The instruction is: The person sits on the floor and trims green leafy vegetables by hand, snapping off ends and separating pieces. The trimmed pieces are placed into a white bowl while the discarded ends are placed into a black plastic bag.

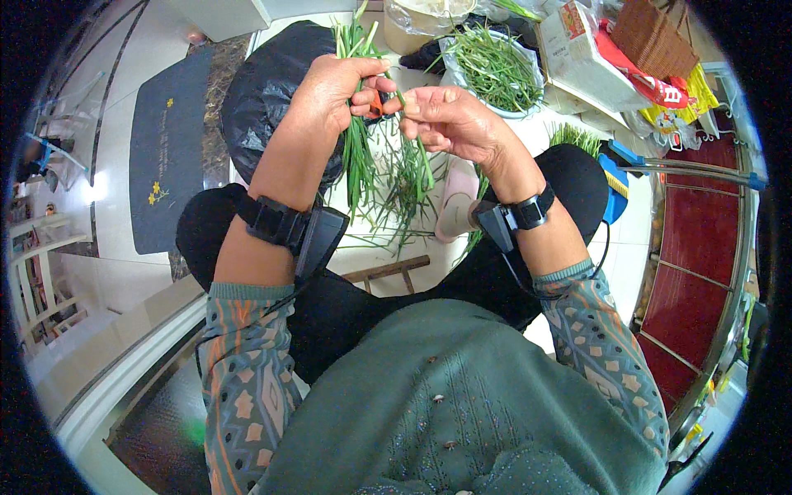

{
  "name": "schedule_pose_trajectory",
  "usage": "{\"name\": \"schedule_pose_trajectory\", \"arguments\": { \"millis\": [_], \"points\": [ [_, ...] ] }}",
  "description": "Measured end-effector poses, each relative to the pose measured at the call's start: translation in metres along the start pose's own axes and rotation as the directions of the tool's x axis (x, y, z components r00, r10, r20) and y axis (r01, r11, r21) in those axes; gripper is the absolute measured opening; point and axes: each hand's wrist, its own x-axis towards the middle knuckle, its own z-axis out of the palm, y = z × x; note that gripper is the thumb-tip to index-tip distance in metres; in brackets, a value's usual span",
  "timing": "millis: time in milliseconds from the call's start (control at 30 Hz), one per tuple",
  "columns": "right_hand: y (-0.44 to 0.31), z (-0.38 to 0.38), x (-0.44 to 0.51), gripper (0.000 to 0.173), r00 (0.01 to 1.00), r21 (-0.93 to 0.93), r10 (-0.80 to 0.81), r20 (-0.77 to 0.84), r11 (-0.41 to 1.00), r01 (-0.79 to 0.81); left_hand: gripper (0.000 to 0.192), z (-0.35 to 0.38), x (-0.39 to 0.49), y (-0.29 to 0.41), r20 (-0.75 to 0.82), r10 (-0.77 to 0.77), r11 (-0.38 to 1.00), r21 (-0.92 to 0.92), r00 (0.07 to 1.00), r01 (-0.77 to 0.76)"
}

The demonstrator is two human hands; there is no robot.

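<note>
My left hand (340, 90) is closed around a bunch of long green leafy stalks (357, 167), perhaps garlic chives, whose pale ends point up and whose leaves hang down. Close to its right, my right hand (442, 117) pinches a single green blade (424, 162) between thumb and fingers. Something orange shows behind the left fingers; what it is cannot be told. Below both hands, a loose heap of thin green leaves (405, 198) lies on the white floor, beside a pink slipper (458, 198) on my foot.
A black plastic bag (266, 105) stands at the left. A lined basin of greens (495, 74) is at the upper right, near a lidded bucket (421, 25) and a white box (581, 55). A blue dustpan (614, 192) lies right of my knee, a wooden stool (396, 269) between my legs.
</note>
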Motion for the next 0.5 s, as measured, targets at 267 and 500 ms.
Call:
{"name": "schedule_pose_trajectory", "arguments": {
  "millis": [267,500],
  "points": [
    [-0.002,-0.001,0.002,0.020,0.999,-0.009,-0.054,-0.007,0.999,0.053,0.014,-0.002,-0.007,0.002,0.088,0.113,0.993,-0.038,0.990,-0.110],
    [-0.007,0.002,0.001,0.021,0.908,-0.616,-0.345,-0.240,0.777,0.132,0.017,-0.004,-0.011,0.003,0.089,0.104,0.995,-0.015,0.991,-0.103]
  ]
}}
